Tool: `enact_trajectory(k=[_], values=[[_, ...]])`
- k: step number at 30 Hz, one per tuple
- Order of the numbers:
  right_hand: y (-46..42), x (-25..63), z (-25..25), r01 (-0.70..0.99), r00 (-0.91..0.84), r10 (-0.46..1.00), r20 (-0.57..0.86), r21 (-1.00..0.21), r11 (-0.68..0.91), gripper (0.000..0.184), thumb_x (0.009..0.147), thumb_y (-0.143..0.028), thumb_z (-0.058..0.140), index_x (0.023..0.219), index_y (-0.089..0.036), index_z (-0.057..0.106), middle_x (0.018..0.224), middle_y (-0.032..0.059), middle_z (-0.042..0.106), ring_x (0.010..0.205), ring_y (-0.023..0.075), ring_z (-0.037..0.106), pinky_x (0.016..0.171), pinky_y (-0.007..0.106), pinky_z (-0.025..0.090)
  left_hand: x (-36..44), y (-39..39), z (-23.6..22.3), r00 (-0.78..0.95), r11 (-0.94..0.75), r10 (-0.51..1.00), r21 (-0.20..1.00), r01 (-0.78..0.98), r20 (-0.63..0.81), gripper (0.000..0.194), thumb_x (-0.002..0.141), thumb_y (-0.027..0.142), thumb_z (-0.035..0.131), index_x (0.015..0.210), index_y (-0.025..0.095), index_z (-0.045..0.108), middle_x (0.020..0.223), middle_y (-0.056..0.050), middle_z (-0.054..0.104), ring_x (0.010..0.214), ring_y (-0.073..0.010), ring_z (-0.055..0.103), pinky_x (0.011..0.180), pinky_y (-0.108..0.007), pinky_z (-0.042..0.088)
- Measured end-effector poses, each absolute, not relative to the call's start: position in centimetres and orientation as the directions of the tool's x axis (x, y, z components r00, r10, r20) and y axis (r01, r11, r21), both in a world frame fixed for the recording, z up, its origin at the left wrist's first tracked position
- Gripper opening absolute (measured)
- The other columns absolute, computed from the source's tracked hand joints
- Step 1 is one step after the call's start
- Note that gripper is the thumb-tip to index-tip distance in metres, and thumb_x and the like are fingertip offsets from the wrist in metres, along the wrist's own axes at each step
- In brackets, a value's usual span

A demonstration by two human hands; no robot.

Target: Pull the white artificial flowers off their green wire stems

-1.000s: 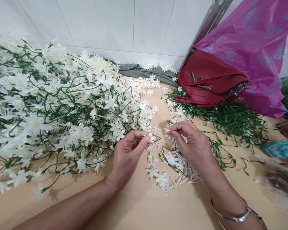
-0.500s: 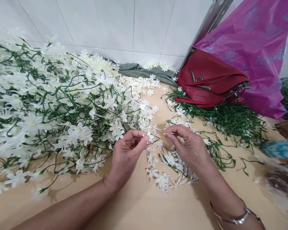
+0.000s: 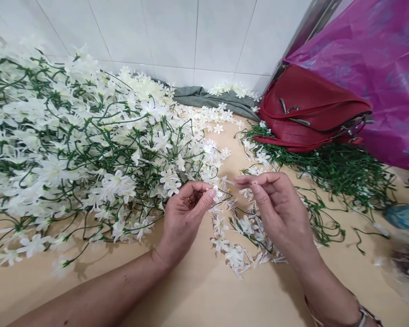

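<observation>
My left hand (image 3: pixel 187 218) pinches a small white artificial flower (image 3: pixel 215 190) between thumb and forefinger, at the right edge of a big heap of artificial flowers (image 3: pixel 88 145) with green stems. To the right, my right hand (image 3: pixel 279 209) is closed in a pinch, its thumb tip close to the fingers. A tiny pale bit shows there, too small to name. The two hands are apart. Below and between them lie loose white petals and stamens (image 3: pixel 234 255) on the table.
Green stems (image 3: pixel 344 177) lie in a pile at the right, under a red handbag (image 3: pixel 313 109). Behind it stands a purple plastic bag (image 3: pixel 388 81). Dark cloth (image 3: pixel 211 100) with loose white blossoms runs along the tiled wall (image 3: pixel 170 36). A blue patterned object (image 3: pixel 405 217) sits at the right edge.
My right hand has drawn a little away from the left, and its fingers have shifted. My left hand keeps its pinch on the flower. The whole view has moved slightly.
</observation>
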State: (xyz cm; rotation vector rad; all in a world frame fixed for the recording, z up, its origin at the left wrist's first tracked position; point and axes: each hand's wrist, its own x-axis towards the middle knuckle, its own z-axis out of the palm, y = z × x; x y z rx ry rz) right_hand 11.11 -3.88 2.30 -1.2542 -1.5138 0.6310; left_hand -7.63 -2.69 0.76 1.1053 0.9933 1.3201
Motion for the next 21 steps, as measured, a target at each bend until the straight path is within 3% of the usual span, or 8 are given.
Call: enact_trajectory(k=[4, 9, 16, 21], values=[[-4.6, 10.0, 2.9, 0.453, 0.047, 0.845, 0.532, -0.765, 0.457, 0.01, 0.096, -0.017, 0.068, 0.094, -0.026, 0.068, 0.096, 0.0043, 0.07, 0.097, 0.0211, 0.066, 0.086, 0.037, 0.053, -7.6, -2.7, 0.7, 0.038, -0.024, 0.999, 0.97, -0.24, 0.034, 0.012, 0.088, 0.03, 0.077, 0.086, 0.019, 0.073, 0.077, 0.002, 0.066, 0.07, -0.011, 0.058, 0.068, -0.021, 0.049], [-5.2, 8.6, 2.6, 0.382, -0.097, 0.801, 0.591, -0.721, 0.578, 0.025, 0.092, -0.004, 0.067, 0.098, -0.028, 0.07, 0.092, 0.0005, 0.076, 0.089, 0.0193, 0.072, 0.081, 0.036, 0.056, -7.6, -2.7, 1.0, 0.087, -0.009, 0.996, 0.968, -0.253, 0.032, 0.013, 0.087, 0.03, 0.077, 0.084, 0.018, 0.075, 0.071, 0.001, 0.067, 0.068, -0.0112, 0.059, 0.068, -0.022, 0.05], [-4.5, 8.4, 1.9, 0.593, -0.037, 0.805, 0.592, -0.636, 0.494, 0.016, 0.091, -0.01, 0.068, 0.091, -0.026, 0.069, 0.094, 0.0031, 0.07, 0.087, 0.0202, 0.069, 0.081, 0.037, 0.057, -7.7, -2.7, 1.4, 0.131, 0.029, 0.991, 0.959, -0.283, 0.008, 0.014, 0.086, 0.031, 0.079, 0.083, 0.017, 0.077, 0.072, 0.0, 0.071, 0.069, -0.0128, 0.064, 0.07, -0.024, 0.055], [-4.4, 8.1, 1.9, 0.609, -0.027, 0.795, 0.606, -0.62, 0.494, 0.015, 0.092, -0.011, 0.065, 0.091, -0.026, 0.068, 0.102, 0.0064, 0.066, 0.097, 0.0223, 0.067, 0.087, 0.039, 0.057, -7.7, -2.7, 0.9, 0.134, 0.035, 0.991, 0.964, -0.263, 0.001, 0.012, 0.086, 0.031, 0.079, 0.088, 0.019, 0.08, 0.078, -0.002, 0.075, 0.074, -0.0141, 0.066, 0.075, -0.026, 0.056]])
